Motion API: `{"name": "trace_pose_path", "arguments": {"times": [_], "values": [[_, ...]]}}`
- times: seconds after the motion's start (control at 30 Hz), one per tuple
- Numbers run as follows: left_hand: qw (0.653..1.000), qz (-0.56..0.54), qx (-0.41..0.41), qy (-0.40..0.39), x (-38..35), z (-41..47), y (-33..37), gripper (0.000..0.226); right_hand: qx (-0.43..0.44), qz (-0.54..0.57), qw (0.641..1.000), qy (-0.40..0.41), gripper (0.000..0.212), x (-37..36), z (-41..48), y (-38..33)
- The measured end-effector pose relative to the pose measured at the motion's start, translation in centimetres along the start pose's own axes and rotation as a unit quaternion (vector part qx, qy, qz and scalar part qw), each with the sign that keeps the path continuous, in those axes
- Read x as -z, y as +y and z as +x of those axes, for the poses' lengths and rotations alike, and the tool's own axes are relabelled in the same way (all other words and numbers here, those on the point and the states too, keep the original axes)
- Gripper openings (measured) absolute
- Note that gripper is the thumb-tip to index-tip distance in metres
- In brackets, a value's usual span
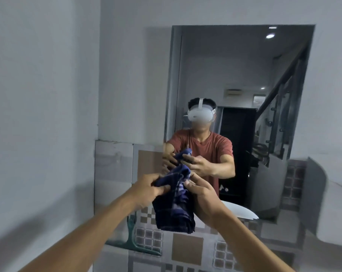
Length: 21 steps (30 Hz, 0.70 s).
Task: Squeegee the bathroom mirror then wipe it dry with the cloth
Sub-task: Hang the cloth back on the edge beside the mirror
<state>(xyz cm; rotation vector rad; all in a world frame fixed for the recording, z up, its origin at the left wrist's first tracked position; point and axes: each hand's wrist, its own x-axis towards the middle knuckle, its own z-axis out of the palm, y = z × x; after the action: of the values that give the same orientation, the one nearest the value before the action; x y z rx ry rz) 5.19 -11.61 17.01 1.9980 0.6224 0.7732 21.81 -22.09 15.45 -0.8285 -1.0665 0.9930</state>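
Both my hands hold a dark blue checked cloth (174, 205) in front of the mirror's lower left part. My left hand (148, 188) pinches its upper left edge and my right hand (200, 191) grips its upper right edge, so the cloth hangs down between them. The frameless mirror (244, 79) on the wall reflects a person in a red shirt holding the same cloth. A green squeegee (133, 242) stands on the tiled ledge at lower left, blade down, apart from both hands.
A white wall (38, 95) runs close along the left. Patterned brown and grey tiles (187, 250) cover the wall below the mirror. A white basin edge (333, 209) curves in at the right, and the mirror shows a basin rim and a staircase.
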Motion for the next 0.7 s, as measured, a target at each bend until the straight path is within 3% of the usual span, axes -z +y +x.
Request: {"name": "trace_pose_path", "arguments": {"times": [0.1,0.3,0.4,0.47,0.57,0.7], "values": [[0.997,0.040,-0.016,0.059,0.9,-0.6,1.0,0.017,-0.041,0.003,0.999,0.019,0.042,-0.8,-0.6,-1.1],[0.982,0.099,-0.046,0.153,3.2,-1.4,3.4,0.009,-0.059,-0.027,0.998,0.012,0.048,-2.5,-1.3,-3.2],[0.978,0.107,-0.052,0.171,4.4,-1.6,4.2,0.009,0.059,-0.189,0.980,0.008,0.034,-4.3,-0.3,-3.0],[0.976,0.108,-0.053,0.184,5.3,-1.7,4.4,0.014,0.129,-0.281,0.950,0.053,0.040,-5.4,1.2,-2.5],[0.975,0.092,-0.052,0.196,7.2,-1.7,4.0,0.013,0.167,-0.364,0.912,0.085,0.050,-6.7,3.6,-1.9],[0.972,0.074,-0.047,0.216,10.2,-1.3,2.0,0.015,0.209,-0.427,0.877,0.071,0.060,-8.4,6.7,-0.9]]}}
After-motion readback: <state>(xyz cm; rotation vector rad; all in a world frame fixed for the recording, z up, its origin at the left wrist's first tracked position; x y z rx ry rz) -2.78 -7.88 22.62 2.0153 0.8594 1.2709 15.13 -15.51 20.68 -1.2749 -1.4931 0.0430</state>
